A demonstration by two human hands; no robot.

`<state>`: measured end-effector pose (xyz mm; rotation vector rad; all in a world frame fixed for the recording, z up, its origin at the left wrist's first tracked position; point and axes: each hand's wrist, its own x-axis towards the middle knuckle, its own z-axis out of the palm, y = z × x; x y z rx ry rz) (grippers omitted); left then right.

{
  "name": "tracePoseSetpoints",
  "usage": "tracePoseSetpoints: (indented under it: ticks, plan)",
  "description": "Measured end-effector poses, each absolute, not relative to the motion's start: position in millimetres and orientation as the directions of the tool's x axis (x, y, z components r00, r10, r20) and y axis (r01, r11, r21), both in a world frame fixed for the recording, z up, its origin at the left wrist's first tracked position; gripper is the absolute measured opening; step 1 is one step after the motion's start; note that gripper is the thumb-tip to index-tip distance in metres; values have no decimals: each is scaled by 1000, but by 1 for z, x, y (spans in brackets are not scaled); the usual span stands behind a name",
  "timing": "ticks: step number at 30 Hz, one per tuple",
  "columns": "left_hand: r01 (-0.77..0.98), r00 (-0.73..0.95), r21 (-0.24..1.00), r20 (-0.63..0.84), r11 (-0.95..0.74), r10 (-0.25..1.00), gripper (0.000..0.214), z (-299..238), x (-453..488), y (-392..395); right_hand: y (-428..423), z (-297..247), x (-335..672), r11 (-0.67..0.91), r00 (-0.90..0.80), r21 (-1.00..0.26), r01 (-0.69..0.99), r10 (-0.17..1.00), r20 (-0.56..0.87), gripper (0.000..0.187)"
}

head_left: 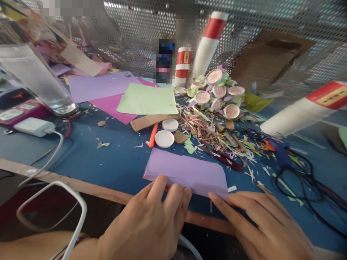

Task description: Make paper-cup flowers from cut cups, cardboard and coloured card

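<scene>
A folded strip of lilac paper (187,169) lies on the blue table (114,159) near its front edge. My left hand (149,224) rests on the paper's near edge, fingers stretched flat and pressing it down. My right hand (260,224) lies to the right, its index fingertip touching the paper's near right corner, fingers extended. Neither hand grips anything.
Behind the paper lie two white round lids (164,138), an orange pen (153,134), red-handled scissors (225,159) and a heap of paper scraps (217,133). Sheets of green (148,99) and purple paper, stacked paper cups (208,47), a glass jar (35,77), a white charger (34,126) and black cables (303,177) surround them.
</scene>
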<state>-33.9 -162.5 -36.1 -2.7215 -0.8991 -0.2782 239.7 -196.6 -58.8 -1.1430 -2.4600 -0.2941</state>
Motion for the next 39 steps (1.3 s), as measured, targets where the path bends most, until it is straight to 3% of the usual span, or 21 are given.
tracePoseSetpoints:
  ticks: [10, 17, 25, 31, 39]
  plan:
    - [613, 790, -214, 203, -761, 579, 45, -22, -45, -165, -203, -57, 252, 638, -589, 21, 770, 697, 410, 45]
    - [750, 656, -297, 223, -591, 721, 47, -29, -66, -167, -210, -70, 264, 613, -564, -10, 790, 733, 381, 46]
    - [794, 591, -314, 194, -521, 783, 55, -41, -87, -171, -210, -64, 264, 627, -580, 22, 779, 706, 406, 43]
    - [815, 577, -214, 213, -538, 789, 50, -28, -84, -165, -204, -56, 257, 631, -562, -23, 776, 706, 431, 37]
    - [836, 497, 146, 210, -530, 842, 22, -20, -85, -133, -196, -60, 258, 582, -496, -109, 806, 765, 412, 21]
